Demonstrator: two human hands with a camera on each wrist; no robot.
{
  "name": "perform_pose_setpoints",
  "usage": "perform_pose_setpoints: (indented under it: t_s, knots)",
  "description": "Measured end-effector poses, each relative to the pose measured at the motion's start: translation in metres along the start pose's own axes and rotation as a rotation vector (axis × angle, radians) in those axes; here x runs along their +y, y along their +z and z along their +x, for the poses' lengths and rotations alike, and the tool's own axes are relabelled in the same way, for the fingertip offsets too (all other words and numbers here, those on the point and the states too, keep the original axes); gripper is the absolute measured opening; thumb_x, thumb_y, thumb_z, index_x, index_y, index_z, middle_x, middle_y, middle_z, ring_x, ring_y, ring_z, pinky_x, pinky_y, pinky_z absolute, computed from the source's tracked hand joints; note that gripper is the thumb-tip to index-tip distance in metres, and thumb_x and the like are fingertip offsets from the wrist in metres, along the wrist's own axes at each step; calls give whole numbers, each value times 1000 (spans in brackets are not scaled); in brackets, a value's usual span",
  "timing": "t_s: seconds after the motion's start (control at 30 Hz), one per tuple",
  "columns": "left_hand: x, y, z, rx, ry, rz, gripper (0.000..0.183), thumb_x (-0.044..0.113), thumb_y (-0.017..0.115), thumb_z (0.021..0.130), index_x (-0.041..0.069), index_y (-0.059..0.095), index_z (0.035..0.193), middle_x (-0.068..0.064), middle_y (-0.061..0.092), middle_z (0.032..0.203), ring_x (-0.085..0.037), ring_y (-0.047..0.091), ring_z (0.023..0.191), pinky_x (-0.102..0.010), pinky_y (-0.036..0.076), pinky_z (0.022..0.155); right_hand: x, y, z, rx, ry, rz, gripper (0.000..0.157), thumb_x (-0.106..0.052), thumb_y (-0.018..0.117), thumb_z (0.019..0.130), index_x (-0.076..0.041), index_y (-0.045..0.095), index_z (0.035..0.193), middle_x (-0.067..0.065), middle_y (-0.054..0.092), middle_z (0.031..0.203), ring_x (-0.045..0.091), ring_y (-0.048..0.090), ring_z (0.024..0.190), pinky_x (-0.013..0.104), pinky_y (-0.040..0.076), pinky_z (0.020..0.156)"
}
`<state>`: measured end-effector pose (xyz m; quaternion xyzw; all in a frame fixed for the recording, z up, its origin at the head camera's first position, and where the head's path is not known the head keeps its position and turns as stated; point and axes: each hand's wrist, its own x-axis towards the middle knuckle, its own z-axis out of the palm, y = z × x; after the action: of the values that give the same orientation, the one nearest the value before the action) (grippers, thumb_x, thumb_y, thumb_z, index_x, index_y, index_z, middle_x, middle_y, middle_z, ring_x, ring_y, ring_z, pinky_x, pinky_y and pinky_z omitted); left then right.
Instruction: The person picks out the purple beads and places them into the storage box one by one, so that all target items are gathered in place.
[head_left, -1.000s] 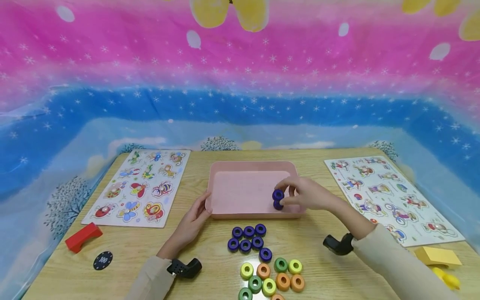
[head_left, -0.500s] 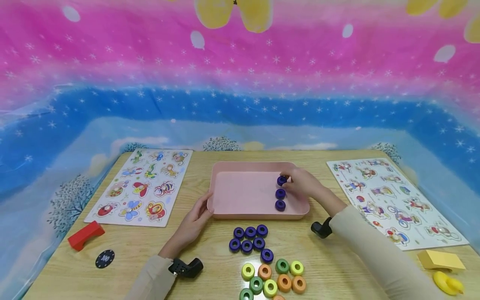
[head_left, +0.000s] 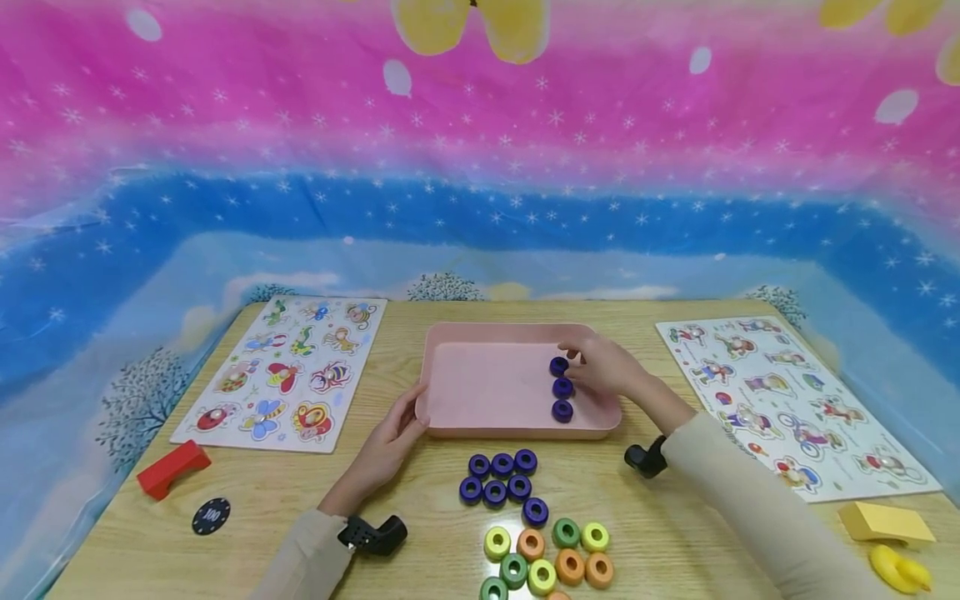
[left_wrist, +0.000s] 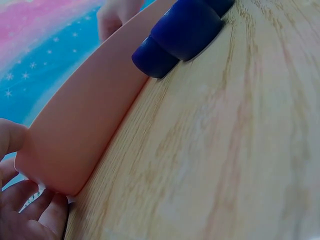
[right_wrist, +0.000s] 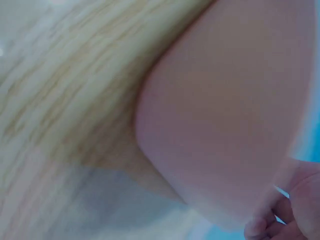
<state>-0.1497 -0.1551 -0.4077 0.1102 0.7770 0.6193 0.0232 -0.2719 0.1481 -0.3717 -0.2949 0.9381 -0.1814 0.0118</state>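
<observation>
My left hand (head_left: 386, 446) holds the left end of a shallow pink tray (head_left: 487, 432), thumb at the rim and other fingers against the outer wall in the left wrist view. Inside the tray, on its right side, three dark blue ring beads form a column. My right hand (head_left: 603, 364) reaches over the right wall, its index finger and thumb bent around the farthest ring bead (head_left: 558, 366). The middle bead (head_left: 562, 387) and nearest bead (head_left: 562, 410) lie flat. In the right wrist view the tray wall (right_wrist: 220, 110) hides the beads; fingers (right_wrist: 305, 205) show beyond it.
Several dark blue beads (head_left: 495, 493) lie before the tray, with yellow, green and orange beads (head_left: 570, 567) nearer. Picture boards (head_left: 285, 375) (head_left: 795, 408) flank it. A red block (head_left: 172, 471) and black chip (head_left: 212, 517) lie left; a yellow block (head_left: 885, 523) and duck (head_left: 900, 569) right.
The right hand moved toward the tray's far side; the two beads at its fingers became a column of three. The farthest bead then shifted slightly left. The left hand stays on the tray.
</observation>
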Motion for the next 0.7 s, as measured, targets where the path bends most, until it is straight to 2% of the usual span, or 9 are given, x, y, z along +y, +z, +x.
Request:
perform_pose_setpoints:
  t_s: [0.13,0.2,0.43,0.53,0.7]
  knots:
    - [1,0,0,6,1,9,45,7,38,90,4,23,132,-12,13,138,-18,16,123,-25,19,97,-6,-10,-11,61,-56,88,35,-13,65,74,-4,54,106,8,57,88,17,52,73,29,45,60]
    - [1,0,0,8,4,9,45,6,38,90,3,23,132,-12,14,138,-19,16,123,-26,18,98,-10,-14,-18,50,-104,140,34,-15,65,74,-5,55,105,4,57,85,13,51,69,26,45,56]
    - [2,0,0,3,9,8,45,6,38,90,4,23,132,-12,15,138,-19,17,123,-25,19,97,-35,-13,-52,-123,-247,301,29,-24,63,75,-13,59,102,-8,55,79,7,48,64,22,44,53]
    - [2,0,0,4,7,12,45,6,38,90,3,23,132,-12,15,138,-19,17,123,-25,19,97,-46,-3,-63,-200,-265,354,33,-23,64,74,-12,58,105,-4,56,86,7,48,63,22,44,53]
    - [1,1,0,0,7,13,45,6,38,90,3,23,132,-12,14,138,-19,17,123,-24,20,97,-56,16,-71,-290,-277,342,45,-21,63,75,-11,51,116,1,53,107,3,49,64,19,45,56]
